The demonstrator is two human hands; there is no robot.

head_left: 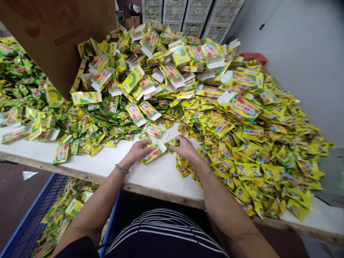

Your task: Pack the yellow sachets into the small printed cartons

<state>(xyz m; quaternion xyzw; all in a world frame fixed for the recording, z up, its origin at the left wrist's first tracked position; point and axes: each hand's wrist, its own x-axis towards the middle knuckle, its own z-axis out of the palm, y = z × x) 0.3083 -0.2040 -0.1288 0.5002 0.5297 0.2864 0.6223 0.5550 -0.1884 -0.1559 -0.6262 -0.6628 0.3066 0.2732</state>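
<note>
My left hand (139,152), with a beaded bracelet on its wrist, is closed on a small yellow and green candy box (153,152). The box's white flap end stands open toward the right. Just beside that end, my right hand (185,147) pinches a small green and yellow candy packet (172,143) between thumb and fingers. Behind my hands another carton (153,131) lies flat with its flap out. A loose green packet (144,136) rests near my left fingertips.
A heap of flattened or open boxes (172,57) covers the back of the white table (172,182). Yellow packets (242,154) pile up at right, green ones (113,122) at left. A large cardboard box (53,39) stands back left. Below is a blue crate (34,208) with filled boxes.
</note>
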